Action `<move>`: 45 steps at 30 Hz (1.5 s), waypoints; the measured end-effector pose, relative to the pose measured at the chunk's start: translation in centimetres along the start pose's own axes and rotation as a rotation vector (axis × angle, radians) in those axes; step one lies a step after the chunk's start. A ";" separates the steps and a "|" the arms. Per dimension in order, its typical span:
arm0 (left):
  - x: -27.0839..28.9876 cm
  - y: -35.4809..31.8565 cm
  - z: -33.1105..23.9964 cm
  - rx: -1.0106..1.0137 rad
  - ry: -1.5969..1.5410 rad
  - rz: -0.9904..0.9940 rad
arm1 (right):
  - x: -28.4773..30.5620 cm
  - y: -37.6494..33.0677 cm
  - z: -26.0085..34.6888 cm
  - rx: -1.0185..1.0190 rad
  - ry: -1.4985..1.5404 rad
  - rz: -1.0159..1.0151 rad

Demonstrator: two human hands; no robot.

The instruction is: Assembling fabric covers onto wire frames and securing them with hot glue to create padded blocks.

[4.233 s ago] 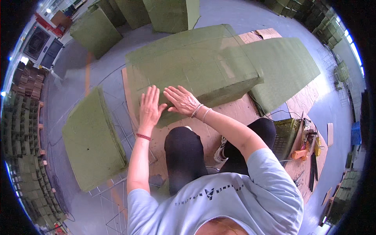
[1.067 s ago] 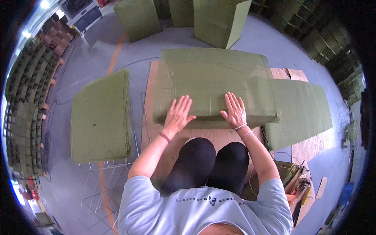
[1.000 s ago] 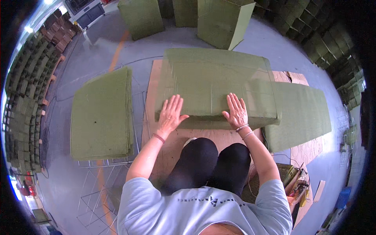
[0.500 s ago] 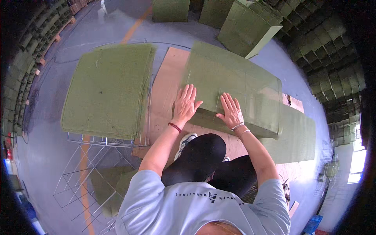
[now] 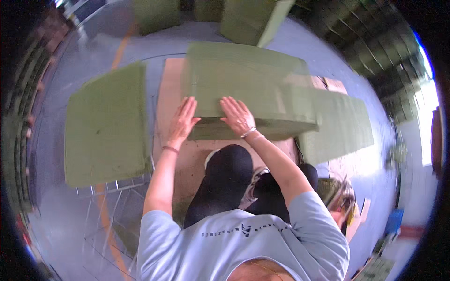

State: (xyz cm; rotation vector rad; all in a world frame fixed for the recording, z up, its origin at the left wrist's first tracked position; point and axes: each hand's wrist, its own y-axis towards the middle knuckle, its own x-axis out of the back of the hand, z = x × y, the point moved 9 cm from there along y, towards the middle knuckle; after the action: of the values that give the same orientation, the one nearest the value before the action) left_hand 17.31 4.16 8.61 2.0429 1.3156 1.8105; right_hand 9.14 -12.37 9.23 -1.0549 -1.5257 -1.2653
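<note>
In front of my knees lies a box-shaped piece covered in thin green mesh, its near side folded down in shadow. My left hand rests flat at its near left corner, fingers stretched out and thumb apart. A short way to the right, my right hand also lies palm down on the near edge, fingers extended. Neither hand grips anything. A flat sheet of green mesh reaches out from the right end of the box. Brown cardboard lies under the box.
A stack of green mesh sheets sits on a wire frame at the left. Large green box shapes stand at the far side. Dark stacked pieces rise at the right. A blue container is at the lower right.
My head view has shifted, so the scene sits further left. Relative to the mesh box, my hands have moved closer to its near left edge, still flat and open.
</note>
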 end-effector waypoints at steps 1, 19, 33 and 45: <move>0.0 -0.3 0.0 -0.003 0.004 0.004 | 0.0 0.1 0.4 0.007 0.034 0.014; 0.5 -1.1 0.1 0.151 -0.028 -0.064 | 1.7 -6.4 -13.0 -0.307 0.186 -0.110; 0.3 -0.8 -0.6 0.128 -0.055 -0.104 | 3.0 -14.7 -25.5 -0.498 0.121 -0.198; 0.4 -0.8 -0.7 0.132 -0.032 -0.094 | -5.3 -33.5 -34.1 -1.404 1.406 -0.733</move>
State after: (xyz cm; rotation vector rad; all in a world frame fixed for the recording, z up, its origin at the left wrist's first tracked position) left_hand 16.25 4.56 8.67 2.0263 1.5320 1.6870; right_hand -18.12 -50.69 -0.68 0.0592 0.3317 -2.7823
